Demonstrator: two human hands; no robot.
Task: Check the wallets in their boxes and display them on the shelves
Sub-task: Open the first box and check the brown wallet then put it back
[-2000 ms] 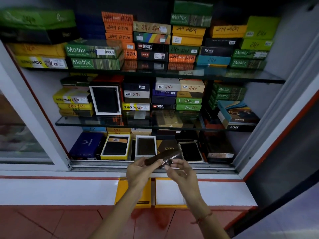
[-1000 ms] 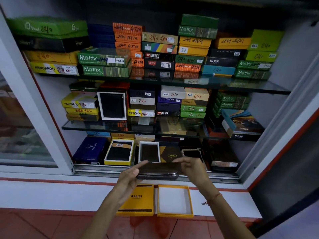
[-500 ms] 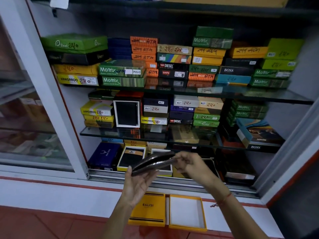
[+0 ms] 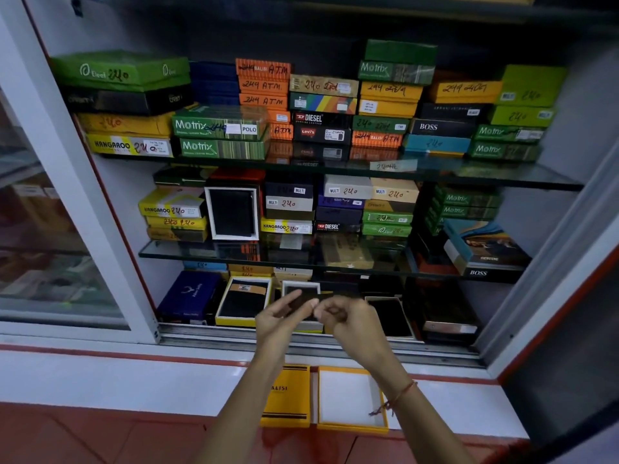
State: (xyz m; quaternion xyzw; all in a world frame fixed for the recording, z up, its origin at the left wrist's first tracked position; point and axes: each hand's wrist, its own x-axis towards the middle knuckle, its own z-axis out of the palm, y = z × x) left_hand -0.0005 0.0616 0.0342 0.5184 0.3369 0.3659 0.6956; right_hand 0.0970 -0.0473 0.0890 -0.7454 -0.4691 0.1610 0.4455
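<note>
In front of the bottom shelf | dark brown leather wallet (image 4: pixel 303 301), flat and spread half a second ago, is now pinched shut between left hand (image 4: pixel 279 318) and right hand (image 4: pixel 348 318) | check judged finished; empty white-lined yellow box (image 4: pixel 351 398) waits below on the ledge.

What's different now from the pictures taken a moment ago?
The dark wallet, spread open across the left hand half a second ago, is now pinched small between both hands, the right hand drawn close. The yellow lid and empty box stayed on the ledge; the shelves look unchanged.
</note>
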